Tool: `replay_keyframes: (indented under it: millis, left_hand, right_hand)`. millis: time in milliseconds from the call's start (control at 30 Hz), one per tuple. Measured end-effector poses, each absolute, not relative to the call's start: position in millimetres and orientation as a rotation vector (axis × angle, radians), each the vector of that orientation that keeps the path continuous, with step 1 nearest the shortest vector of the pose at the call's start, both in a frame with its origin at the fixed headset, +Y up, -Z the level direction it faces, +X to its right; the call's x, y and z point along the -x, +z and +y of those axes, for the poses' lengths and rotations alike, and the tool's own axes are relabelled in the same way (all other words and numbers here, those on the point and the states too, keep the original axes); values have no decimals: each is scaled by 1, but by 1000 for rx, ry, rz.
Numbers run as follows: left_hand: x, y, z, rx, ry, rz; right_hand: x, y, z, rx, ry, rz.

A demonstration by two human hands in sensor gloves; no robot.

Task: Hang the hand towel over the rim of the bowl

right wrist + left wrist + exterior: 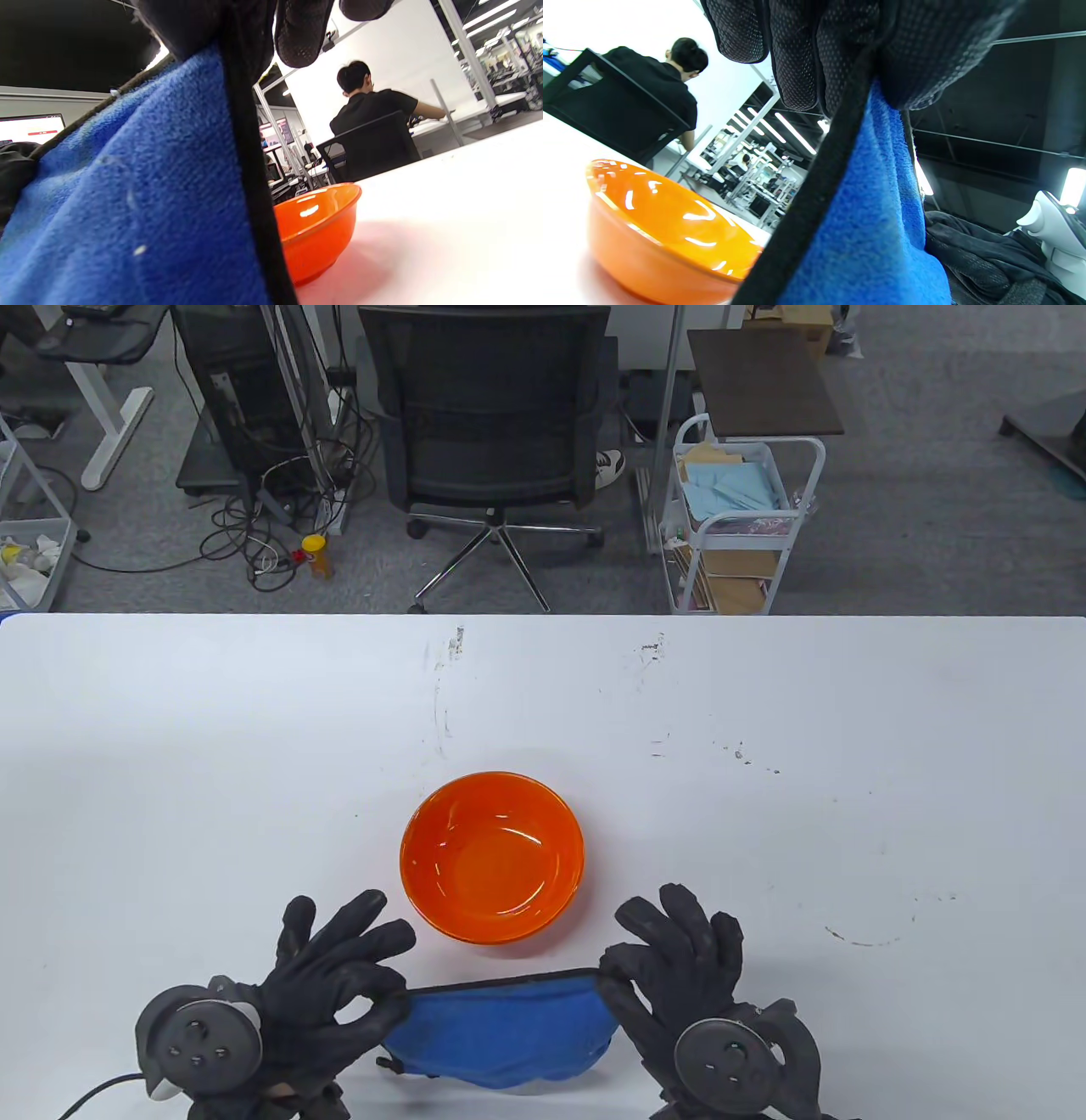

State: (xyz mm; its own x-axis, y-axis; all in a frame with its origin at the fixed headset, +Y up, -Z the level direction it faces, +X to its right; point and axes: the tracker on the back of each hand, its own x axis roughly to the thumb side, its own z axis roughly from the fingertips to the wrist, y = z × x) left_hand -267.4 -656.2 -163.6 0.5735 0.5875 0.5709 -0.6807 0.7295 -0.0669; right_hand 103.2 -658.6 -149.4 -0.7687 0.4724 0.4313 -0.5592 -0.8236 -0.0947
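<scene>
Your blue towel [509,1027] is stretched out sideways — its long way runs from your left hand [318,984] across to your right hand [679,976]. Its black-trimmed top edge faces the bowl [492,857], and the rest sags down toward you.

There is one towel, one orange bowl and two gloved hands on the white table [848,772].

Your left hand pinches the left corner of the towel between thumb and first finger; the other fingers are spread out wide. Your right hand pinches the right corner the same way, with its other fingers fanned out too. In both wrist views the black trim runs right up into your fingertips.

The towel hangs between your two hands, near the table's front edge. The bowl sits upright just behind it — close to the towel's top edge, but not touching it.
</scene>
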Motion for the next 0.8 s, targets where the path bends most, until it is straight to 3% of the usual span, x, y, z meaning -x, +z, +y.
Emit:
replay_keyframes:
  millis: [367,633,800]
  left_hand:
    - [273,-213,-678,-151,721,-333]
    - [239,-252,-694,-249,450,-189]
    - [233,-274,-705,-171,545,-70]
  right_hand:
    - [-78,-213,-688,-420,2634,-273]
    - [-72,-266,-703,-260,2829,-297]
    - [-70,-288,-711,-197,2843,-143]
